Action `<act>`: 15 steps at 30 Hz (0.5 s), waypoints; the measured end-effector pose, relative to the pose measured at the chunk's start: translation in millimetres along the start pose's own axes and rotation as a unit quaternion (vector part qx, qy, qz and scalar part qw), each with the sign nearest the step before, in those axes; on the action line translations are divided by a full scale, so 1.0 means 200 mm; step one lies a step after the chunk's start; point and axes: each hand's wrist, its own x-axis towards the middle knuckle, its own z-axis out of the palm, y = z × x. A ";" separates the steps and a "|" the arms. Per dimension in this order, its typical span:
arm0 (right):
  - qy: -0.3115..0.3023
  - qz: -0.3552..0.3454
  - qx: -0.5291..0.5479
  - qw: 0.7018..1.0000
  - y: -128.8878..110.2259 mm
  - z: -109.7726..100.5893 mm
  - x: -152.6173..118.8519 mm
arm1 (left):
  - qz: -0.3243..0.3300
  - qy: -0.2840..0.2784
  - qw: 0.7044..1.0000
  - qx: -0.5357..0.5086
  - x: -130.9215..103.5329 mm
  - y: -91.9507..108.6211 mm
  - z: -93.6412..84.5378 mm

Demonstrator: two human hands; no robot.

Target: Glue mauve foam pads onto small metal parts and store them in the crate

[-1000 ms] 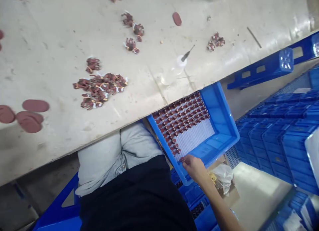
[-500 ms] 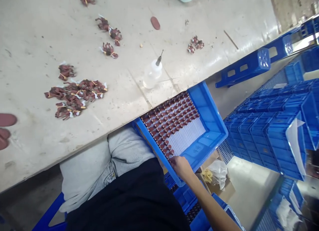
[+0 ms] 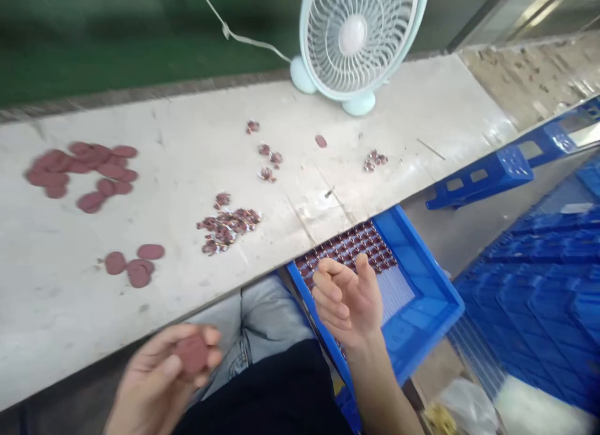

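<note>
My left hand [image 3: 171,366] is closed on a reddish-brown oval disc [image 3: 192,352], held over my lap in front of the table edge. My right hand [image 3: 347,300] is raised above the blue crate [image 3: 422,335], palm up, its fingers loosely curled and thumb apart, with nothing in it. Rows of small brown figures [image 3: 370,244] stand in the crate on a pale ribbed sheet; my right hand hides some of them. A pile of brown figures [image 3: 227,229] lies on the table, and oval discs [image 3: 112,170] lie farther left.
The white table [image 3: 178,147] also bears a pale blue fan [image 3: 352,35], a clear bottle with a dark tip [image 3: 323,200], a thin stick [image 3: 431,149] and small clusters of figures. Blue stools and stacked blue crates [image 3: 544,285] are at the right.
My right hand has left the crate's near corner and risen over it, now open. My left hand has come into view with a disc. The view has tilted up, showing the fan and more discs.
</note>
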 end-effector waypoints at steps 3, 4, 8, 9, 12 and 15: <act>-0.117 0.057 0.294 0.947 -0.02 0.18 0.20 | -0.028 -0.042 0.998 -0.044 0.00 -0.02 0.12; -0.131 0.058 0.348 0.926 -0.04 0.20 0.25 | -0.025 -0.056 0.997 -0.053 0.00 -0.03 0.14; -0.130 0.003 0.417 0.900 -0.12 0.22 0.43 | -0.009 -0.103 0.992 -0.073 0.00 -0.04 0.12; -0.131 -0.005 0.415 0.900 -0.14 0.21 0.44 | -0.007 -0.112 0.990 -0.081 0.00 -0.04 0.11; -0.145 0.005 0.361 0.921 -0.15 0.24 0.39 | 0.003 -0.159 0.980 -0.121 0.04 -0.06 0.08; -0.108 -0.017 0.184 0.977 -0.09 0.30 0.23 | 0.012 -0.195 0.968 -0.156 0.08 -0.08 0.09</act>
